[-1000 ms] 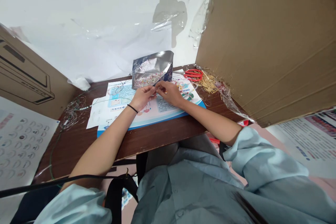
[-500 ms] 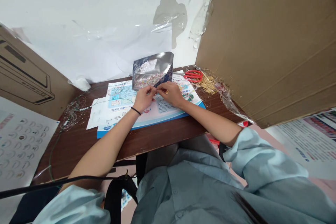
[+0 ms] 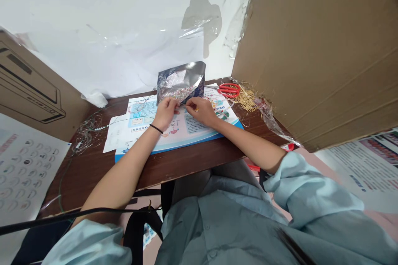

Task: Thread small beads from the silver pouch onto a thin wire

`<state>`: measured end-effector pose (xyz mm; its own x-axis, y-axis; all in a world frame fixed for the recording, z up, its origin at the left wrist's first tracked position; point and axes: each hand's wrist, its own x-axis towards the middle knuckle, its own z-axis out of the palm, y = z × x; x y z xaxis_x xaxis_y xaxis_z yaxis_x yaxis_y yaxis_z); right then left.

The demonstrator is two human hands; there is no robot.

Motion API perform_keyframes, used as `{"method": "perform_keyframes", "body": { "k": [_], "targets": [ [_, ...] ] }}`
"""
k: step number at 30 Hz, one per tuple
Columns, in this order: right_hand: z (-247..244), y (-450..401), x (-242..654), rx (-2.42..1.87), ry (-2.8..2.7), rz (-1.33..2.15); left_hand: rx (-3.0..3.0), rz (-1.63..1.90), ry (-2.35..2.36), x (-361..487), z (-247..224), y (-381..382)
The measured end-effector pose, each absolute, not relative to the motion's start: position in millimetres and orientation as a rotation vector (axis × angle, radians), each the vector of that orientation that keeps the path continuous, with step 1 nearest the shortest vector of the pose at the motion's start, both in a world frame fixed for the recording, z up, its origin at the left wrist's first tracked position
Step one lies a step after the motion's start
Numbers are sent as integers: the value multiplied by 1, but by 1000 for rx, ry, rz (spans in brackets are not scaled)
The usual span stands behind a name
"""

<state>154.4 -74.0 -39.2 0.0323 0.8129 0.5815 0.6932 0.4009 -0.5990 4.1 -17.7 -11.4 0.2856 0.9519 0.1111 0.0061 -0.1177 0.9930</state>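
Note:
My left hand [image 3: 166, 112] is at the front edge of an open silver-lined bag [image 3: 193, 76], its fingers bent together near the small pink and clear beads [image 3: 176, 92] inside. What those fingers hold, if anything, is too small to make out. Just to the right, my right hand [image 3: 202, 111] is closed in a pinch in front of the bag's lower right corner. Whatever sits between its fingertips is too tiny to name. Both hands are over a blue-and-white printed sheet [image 3: 199, 136], a small gap between them.
Red-handled scissors [image 3: 229, 90] lie right of the bag, beside a pile of thin golden sticks [image 3: 247, 100] and crumpled clear plastic [image 3: 271, 119]. Tangled clear line [image 3: 84, 133] and white beads [image 3: 100, 128] lie at left. Cardboard [image 3: 311, 49] walls the right side; a box [image 3: 34, 87] stands left.
My left hand has come away from the right fingertips, moving slightly left and up to the bag's front edge. My right hand has stayed almost in place, still pinched.

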Motion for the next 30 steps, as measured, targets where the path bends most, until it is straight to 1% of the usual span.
{"method": "perform_keyframes", "body": {
  "k": [4,7,12,18,24,27,30],
  "targets": [
    [-38,-74,156,-1345,-1677,190,1044,1176,959,-1,4,-10],
    [-38,-73,156,-1344,-1682,200,904,1271,946,-5,10,-3],
    [-40,-72,156,-1361,-1720,199,848,1480,926,-10,10,7],
    [-42,-72,157,-1376,-1794,207,979,1584,946,-13,3,11],
    [-43,-75,156,-1429,-2002,214,1071,1595,1017,-11,1,9],
    [-42,-76,156,-1440,-2084,198,1073,1531,975,-8,4,3],
    [-42,-73,159,-1398,-2054,241,1160,1443,923,-5,5,-6]
  ]
}}
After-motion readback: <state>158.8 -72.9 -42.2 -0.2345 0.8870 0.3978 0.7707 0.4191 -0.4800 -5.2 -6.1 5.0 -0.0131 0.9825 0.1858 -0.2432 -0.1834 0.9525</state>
